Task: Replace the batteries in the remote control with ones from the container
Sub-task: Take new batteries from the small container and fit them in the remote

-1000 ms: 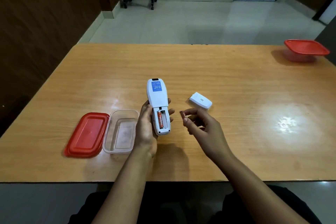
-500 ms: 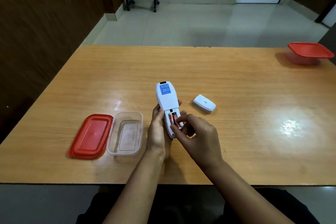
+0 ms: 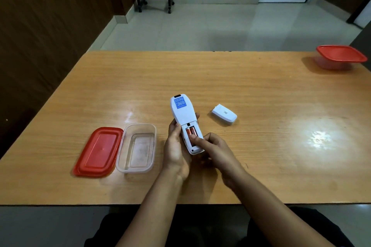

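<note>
Batteries going into the remote control

Remote control (image 3: pixel 183 115) is my landmark: it lies face down in the left hand (image 3: pixel 176 150), just above the table (image 3: pixel 261 90), and this hand is clenched around its lower body with the thumb on the left edge. The compartment at its near end is open, and two orange batteries (image 3: pixel 190 131) lie in it side by side. The right hand (image 3: pixel 217 149) is holding nothing; its fingertip (image 3: pixel 194 138) presses on the near end of the right battery, so I judge the step in hand is seating the second battery.

To the right of the remote, a little apart, the white battery cover (image 3: pixel 224 114) lies on the wood. To the left stands the clear container (image 3: pixel 138 147), which looks empty, and beyond it its red lid (image 3: pixel 99 151). Far off to the right, at the table corner, is another container with a red lid (image 3: pixel 340 56).

Next, I think, the battery must lie flat against its spring, and then the right hand must fetch the cover and slide it back on straight.
</note>
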